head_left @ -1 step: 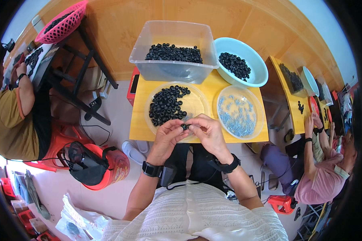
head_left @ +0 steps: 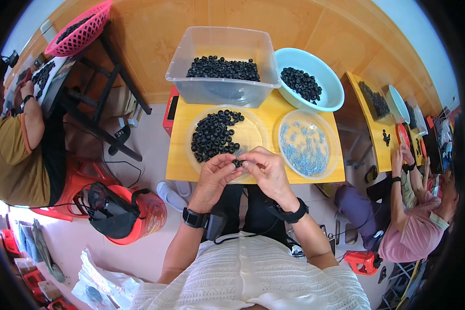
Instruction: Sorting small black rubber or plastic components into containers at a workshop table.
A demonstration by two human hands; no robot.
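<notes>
A small black round part (head_left: pixel 236 163) is pinched between the thumb and fingertips of my left hand (head_left: pixel 215 178), over the table's front edge. My right hand (head_left: pixel 270 173) meets it from the other side, thumb and forefinger closed on the same part. My fingertips hide most of it. Just beyond my hands is a clear round tray (head_left: pixel 258 129) with many loose black ring-shaped parts (head_left: pixel 212 135) on its left side. To the right, a second clear round tray (head_left: pixel 336 155) holds many small clear bluish pieces (head_left: pixel 304 150).
At the back of the yellow table (head_left: pixel 178 165) stand a clear plastic bin (head_left: pixel 222 90) and a light blue basin (head_left: pixel 333 93), both with black parts. People sit at tables on both sides: a brown shirt (head_left: pixel 10 160) left, a pink shirt (head_left: pixel 408 237) right. A red bucket (head_left: pixel 152 214) stands left.
</notes>
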